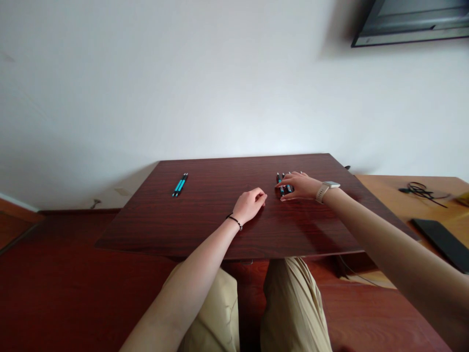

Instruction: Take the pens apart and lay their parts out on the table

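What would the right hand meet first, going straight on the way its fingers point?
Most likely the pens right by its fingertips: the right hand reaches leftward over them, though whether it already touches them is unclear.

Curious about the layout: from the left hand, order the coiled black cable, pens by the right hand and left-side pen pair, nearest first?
From the left hand, head view:
1. Pens by the right hand: slightly right.
2. Pen pair: left side.
3. Coiled black cable: far right.
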Demonstrator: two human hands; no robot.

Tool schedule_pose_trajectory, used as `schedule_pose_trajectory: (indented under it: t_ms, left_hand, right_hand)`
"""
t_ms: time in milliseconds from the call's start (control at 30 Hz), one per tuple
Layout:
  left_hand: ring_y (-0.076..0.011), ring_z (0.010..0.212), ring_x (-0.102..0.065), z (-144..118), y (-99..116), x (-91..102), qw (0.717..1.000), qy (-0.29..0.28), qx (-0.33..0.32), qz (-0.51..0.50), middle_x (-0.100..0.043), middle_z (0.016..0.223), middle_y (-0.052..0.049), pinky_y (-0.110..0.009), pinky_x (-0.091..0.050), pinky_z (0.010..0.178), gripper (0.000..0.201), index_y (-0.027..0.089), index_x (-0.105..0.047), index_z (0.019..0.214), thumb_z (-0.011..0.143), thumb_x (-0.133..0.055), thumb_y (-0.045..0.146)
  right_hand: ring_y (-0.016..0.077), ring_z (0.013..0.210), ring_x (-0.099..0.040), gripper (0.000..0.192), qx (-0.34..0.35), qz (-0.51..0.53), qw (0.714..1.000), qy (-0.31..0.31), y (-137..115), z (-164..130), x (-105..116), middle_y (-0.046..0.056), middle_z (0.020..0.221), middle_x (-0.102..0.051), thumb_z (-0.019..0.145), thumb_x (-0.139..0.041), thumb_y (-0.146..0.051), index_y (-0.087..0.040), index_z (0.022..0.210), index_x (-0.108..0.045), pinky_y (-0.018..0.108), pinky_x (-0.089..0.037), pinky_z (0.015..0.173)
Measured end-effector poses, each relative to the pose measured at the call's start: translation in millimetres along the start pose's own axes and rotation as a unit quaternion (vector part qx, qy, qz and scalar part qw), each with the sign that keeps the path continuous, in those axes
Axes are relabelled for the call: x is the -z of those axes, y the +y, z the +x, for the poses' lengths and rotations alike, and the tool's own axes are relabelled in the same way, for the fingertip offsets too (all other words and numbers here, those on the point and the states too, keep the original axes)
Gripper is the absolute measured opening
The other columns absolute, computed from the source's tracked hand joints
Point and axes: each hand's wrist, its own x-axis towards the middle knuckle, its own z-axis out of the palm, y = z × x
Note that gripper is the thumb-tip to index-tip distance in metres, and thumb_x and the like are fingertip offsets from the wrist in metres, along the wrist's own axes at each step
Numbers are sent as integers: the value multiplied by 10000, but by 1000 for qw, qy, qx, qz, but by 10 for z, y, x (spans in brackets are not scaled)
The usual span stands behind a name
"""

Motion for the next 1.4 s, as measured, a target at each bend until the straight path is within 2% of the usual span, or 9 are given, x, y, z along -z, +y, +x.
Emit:
schedule_pose_trajectory:
  t_ms: [167, 367, 633, 833, 967, 1400]
  left_hand:
    - [-168, 801, -744, 3, 6, -3, 1000, 2, 0, -5, -802, 851, -12, -241, -529, 767, 234, 237, -690, 907, 1053, -558, 363]
    - [-166, 797, -743, 10, 1, -4, 1000, 0, -4, -2, -804, 856, -10, -242, -527, 767, 239, 237, -686, 900, 1055, -556, 365]
    - [-164, 791, -745, 5, 1, -9, 1000, 3, -5, 5, -804, 851, -10, -241, -528, 770, 234, 234, -693, 902, 1053, -561, 356]
    - [-166, 793, -745, 16, 13, -3, 1000, -2, -5, 3, -805, 853, -9, -244, -528, 768, 229, 236, -697, 910, 1052, -558, 351]
    - [-167, 800, -745, 18, 9, -2, 1000, -4, -7, 3, -805, 860, -9, -245, -528, 768, 235, 236, -691, 908, 1053, -554, 360]
    - [-169, 811, -750, 10, 19, 10, 1000, -9, -3, 8, -810, 867, -9, -246, -533, 786, 234, 238, -692, 915, 1056, -550, 359]
  right_hand:
    - [455, 1312, -555, 591, 1, -2, 1000, -6, 7, -24, 16, 136, 1398, -684, 872, -744, -663, -374, 1388, -746, 647, -400, 1076]
    - [409, 1233, -600, 498, 17, -15, 1000, -6, -14, -21, 54, 135, 1310, -725, 913, -718, -596, -346, 1340, -767, 557, -427, 1025]
    - [404, 1235, -615, 455, 26, -18, 999, 5, 14, 7, 7, 135, 1327, -718, 940, -700, -563, -332, 1327, -765, 551, -430, 1019]
    - [393, 1211, -631, 492, 23, -20, 999, 9, -11, -4, 23, 127, 1289, -727, 902, -730, -615, -322, 1293, -774, 514, -423, 1004]
    - [384, 1207, -633, 470, 19, -27, 999, -3, -15, -4, 50, 125, 1255, -735, 902, -729, -579, -321, 1292, -774, 495, -414, 1001]
    - [401, 1217, -617, 497, 24, -18, 999, -14, 7, -33, 88, 133, 1290, -727, 886, -723, -578, -332, 1315, -771, 521, -431, 999]
